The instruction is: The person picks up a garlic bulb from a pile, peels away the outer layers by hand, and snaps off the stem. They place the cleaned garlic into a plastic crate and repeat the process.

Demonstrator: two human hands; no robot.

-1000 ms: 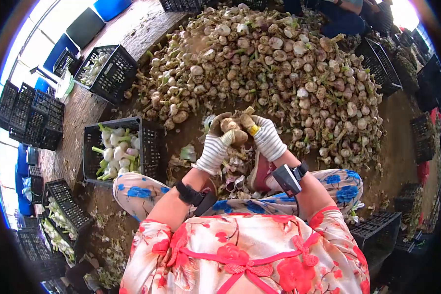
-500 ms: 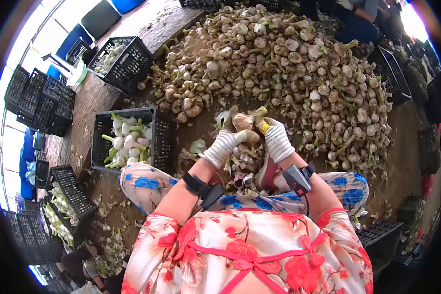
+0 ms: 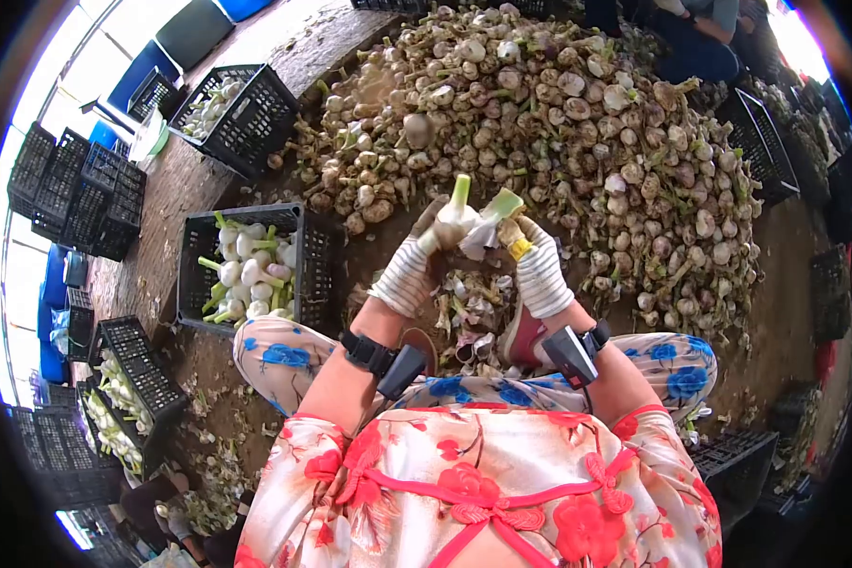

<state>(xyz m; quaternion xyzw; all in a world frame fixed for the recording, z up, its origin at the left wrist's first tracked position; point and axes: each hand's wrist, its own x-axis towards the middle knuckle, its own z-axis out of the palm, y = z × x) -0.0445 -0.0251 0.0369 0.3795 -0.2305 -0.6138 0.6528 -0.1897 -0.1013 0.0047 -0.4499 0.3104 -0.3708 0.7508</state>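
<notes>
Both my hands wear pale work gloves with ribbed cuffs. My left hand [image 3: 422,242] is closed around a clean white garlic bulb [image 3: 457,214], its cut green stem pointing up. Against the bulb's right side, my right hand [image 3: 537,248] pinches a strip of garlic skin [image 3: 488,227] with a leafy green end; yellow tape wraps one of its fingers. Loose garlic peelings [image 3: 473,308] lie on the ground below, between my shoes. Just past my hands rises a large pile of unpeeled garlic [image 3: 540,123], brownish and stemmed.
To my left stands a black crate [image 3: 300,260] of white garlic bulbs [image 3: 253,270]. Another filled crate [image 3: 246,123] is farther ahead, with stacked crates [image 3: 80,194] beyond at left. A person [image 3: 696,43] sits behind the pile, and another person's hand [image 3: 172,519] shows at lower left.
The brown, dirty garlic bulb now shows white with its stem upright in my left hand. Skin has come away into my right hand, and my hands have moved slightly apart.
</notes>
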